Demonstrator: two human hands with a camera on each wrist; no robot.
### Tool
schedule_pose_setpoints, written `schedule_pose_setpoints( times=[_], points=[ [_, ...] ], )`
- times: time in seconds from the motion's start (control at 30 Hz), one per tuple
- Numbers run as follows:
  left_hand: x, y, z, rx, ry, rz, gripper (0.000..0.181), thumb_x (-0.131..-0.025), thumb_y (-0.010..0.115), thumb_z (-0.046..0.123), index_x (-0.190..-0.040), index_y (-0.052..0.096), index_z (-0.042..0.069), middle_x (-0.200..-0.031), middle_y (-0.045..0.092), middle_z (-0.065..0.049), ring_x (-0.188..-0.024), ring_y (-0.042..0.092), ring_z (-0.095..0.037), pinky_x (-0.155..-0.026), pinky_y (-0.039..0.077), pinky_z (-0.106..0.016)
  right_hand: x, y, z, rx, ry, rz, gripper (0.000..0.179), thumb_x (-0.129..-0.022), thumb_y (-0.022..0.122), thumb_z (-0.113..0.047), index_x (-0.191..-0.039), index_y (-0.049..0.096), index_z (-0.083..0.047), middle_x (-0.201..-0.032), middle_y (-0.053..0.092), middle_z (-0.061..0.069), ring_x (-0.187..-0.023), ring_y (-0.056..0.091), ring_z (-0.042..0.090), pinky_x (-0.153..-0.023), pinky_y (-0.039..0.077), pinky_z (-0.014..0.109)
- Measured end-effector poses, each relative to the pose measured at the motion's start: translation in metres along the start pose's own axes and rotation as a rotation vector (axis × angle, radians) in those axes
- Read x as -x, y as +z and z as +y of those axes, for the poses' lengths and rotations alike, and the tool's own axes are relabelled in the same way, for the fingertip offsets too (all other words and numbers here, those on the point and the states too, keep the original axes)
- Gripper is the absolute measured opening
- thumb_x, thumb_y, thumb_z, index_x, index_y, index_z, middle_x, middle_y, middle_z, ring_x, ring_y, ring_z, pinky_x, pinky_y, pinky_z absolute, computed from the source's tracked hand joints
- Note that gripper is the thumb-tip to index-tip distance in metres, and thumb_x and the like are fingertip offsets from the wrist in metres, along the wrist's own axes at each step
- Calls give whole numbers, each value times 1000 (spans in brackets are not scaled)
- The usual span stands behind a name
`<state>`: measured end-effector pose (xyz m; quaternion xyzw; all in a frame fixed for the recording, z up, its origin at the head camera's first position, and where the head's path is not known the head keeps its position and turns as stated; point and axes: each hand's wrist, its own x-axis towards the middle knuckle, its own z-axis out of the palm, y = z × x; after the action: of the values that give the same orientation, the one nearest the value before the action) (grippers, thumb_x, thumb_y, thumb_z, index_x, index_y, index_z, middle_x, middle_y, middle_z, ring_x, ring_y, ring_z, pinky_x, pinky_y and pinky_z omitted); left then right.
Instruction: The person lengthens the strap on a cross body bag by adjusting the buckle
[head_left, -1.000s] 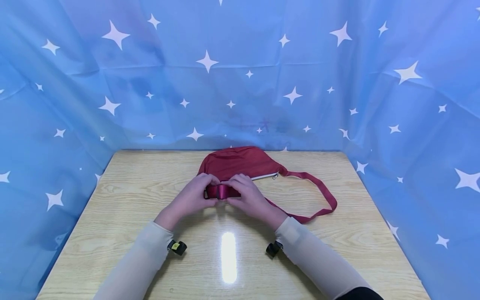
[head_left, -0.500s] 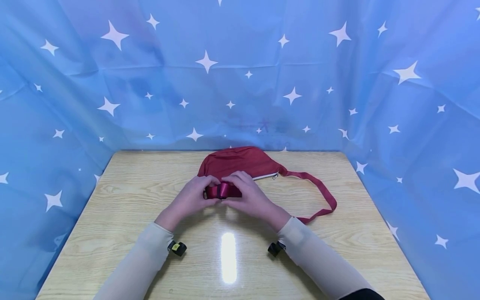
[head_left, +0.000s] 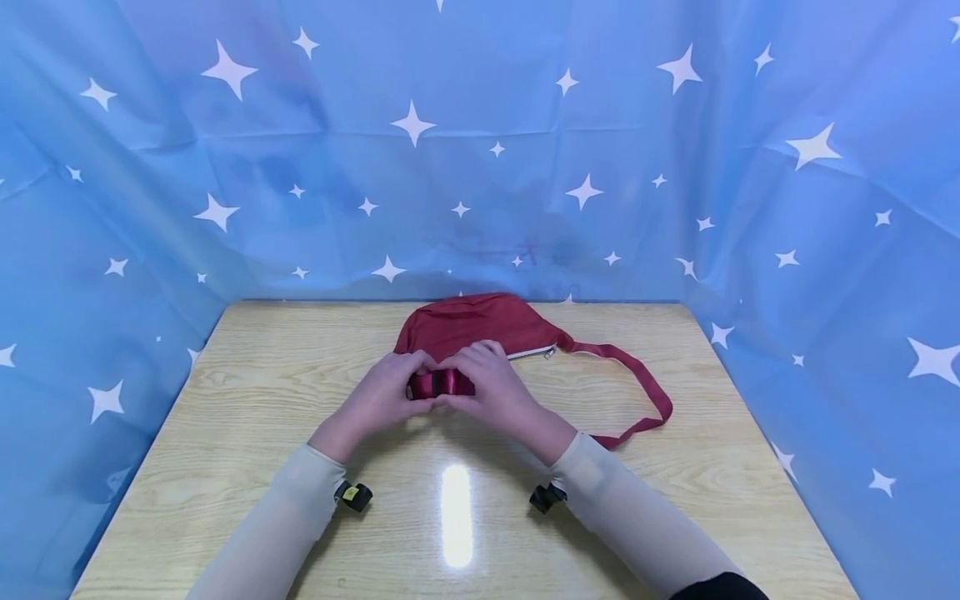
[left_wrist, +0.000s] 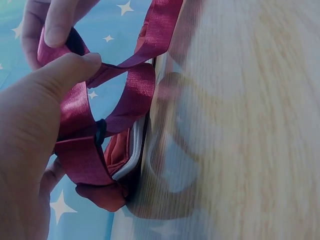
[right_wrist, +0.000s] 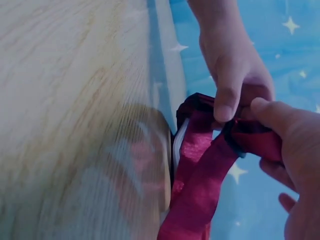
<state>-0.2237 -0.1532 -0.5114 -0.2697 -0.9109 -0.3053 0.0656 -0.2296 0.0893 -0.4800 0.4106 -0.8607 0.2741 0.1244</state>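
A dark red waist bag [head_left: 480, 325] lies at the back of the table, its pale zipper [head_left: 532, 352] facing the front. Just before it, my left hand [head_left: 381, 387] and right hand [head_left: 498, 396] hold the bag's strap [head_left: 455, 382] between thumbs and fingers, their fingertips almost meeting. A black slider buckle [left_wrist: 101, 131] sits on the strap, and the webbing loops through it. In the right wrist view, the right thumb and fingers grip a folded piece of strap [right_wrist: 260, 142] beside the buckle, while the left fingertips pinch close by.
The strap's remaining length [head_left: 652, 392] curves out over the wooden table [head_left: 262, 400] to the right and passes behind the right forearm. A blue star-patterned cloth [head_left: 480, 167] hangs behind and at both sides. Each wrist wears a small black camera [head_left: 354, 496].
My right hand has worked along the strap with small shifts, and the webbing between the hands now bulges wider toward the right. My left hand and the bag have stayed nearly still.
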Motion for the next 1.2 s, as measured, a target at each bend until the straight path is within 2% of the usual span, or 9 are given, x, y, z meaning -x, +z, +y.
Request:
schedule_pose_setpoints(
  times=[0.2, 0.47, 0.63, 0.73, 0.87, 1.1, 1.2],
  points=[
    [2, -2, -1, 6, -8, -16, 50, -86, 99, 28, -123, 66, 21, -104, 71, 7, -97, 61, -17, -87, 54, -42, 7, 1, 7, -200, 42, 48, 43, -89, 97, -21, -126, 78, -12, -116, 78, -1, -110, 66, 18, -113, 42, 52],
    [5, -2, -7, -8, 9, -8, 51, -86, 99, 30, -123, 65, 23, -100, 68, 9, -93, 60, -16, -84, 53, -42, 18, -3, 12, -466, 137, 107, 43, -90, 95, -14, -131, 78, -13, -124, 73, -2, -117, 64, 18, -95, 61, 51],
    [6, -3, -10, -17, 10, -3, 50, -87, 98, 31, -124, 65, 23, -98, 67, 10, -92, 59, -16, -86, 52, -43, 23, -7, 18, -529, 172, 127, 42, -91, 93, -9, -130, 77, -11, -124, 73, -1, -119, 66, 20, -102, 59, 45],
    [7, -3, -11, -22, 20, 2, 51, -86, 99, 31, -123, 65, 22, -97, 67, 9, -91, 60, -17, -87, 52, -44, 25, -9, 22, -508, 191, 95, 42, -91, 94, -11, -130, 76, -12, -123, 72, -3, -119, 64, 18, -105, 55, 42],
    [7, -3, -11, -26, 38, 3, 52, -85, 100, 29, -123, 65, 21, -96, 67, 9, -89, 60, -19, -86, 51, -44, 24, -14, 23, -422, 186, 33, 45, -91, 95, -16, -131, 74, -14, -125, 71, -4, -119, 62, 17, -104, 54, 44],
    [5, -4, -8, -29, 47, -7, 52, -85, 100, 26, -124, 65, 20, -96, 67, 8, -89, 59, -17, -82, 51, -41, 7, -26, 9, -81, 68, -35, 63, -88, 97, -38, -138, 71, -10, -123, 73, 2, -116, 61, 20, -103, 51, 47],
    [5, -5, -7, -33, 50, -14, 52, -86, 99, 26, -125, 65, 20, -96, 67, 8, -90, 59, -16, -82, 51, -41, -1, -26, 0, 34, 22, -77, 64, -88, 96, -43, -137, 71, -9, -123, 73, 3, -117, 61, 23, -105, 49, 49]
  ],
)
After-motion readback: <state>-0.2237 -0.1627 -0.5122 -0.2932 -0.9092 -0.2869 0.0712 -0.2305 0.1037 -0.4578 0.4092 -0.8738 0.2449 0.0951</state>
